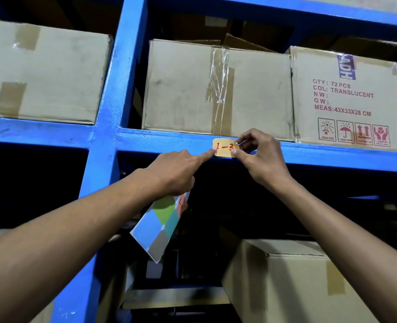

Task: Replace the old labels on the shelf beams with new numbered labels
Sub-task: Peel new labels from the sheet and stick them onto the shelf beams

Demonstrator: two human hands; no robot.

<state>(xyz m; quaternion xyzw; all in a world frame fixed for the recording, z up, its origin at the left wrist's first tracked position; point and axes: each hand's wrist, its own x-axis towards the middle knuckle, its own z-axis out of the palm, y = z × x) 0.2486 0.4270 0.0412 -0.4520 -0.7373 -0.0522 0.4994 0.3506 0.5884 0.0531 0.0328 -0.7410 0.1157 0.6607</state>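
A small orange label (224,148) with "1-3" in red marker sits on the front of the blue shelf beam (164,142). My right hand (260,157) pinches the label's right end between thumb and forefinger. My left hand (176,171) presses its forefinger tip on the label's left edge. Its other fingers clamp a pad of coloured sticky notes (160,227), which hangs below the palm. One orange sheet with red writing shows at the pad's top.
A blue upright post (120,94) crosses the beam left of the label. Cardboard boxes (216,87) stand on the beam directly above my hands, one printed "72 PCS" (346,99) to the right. Another box (286,283) sits on the darker level below.
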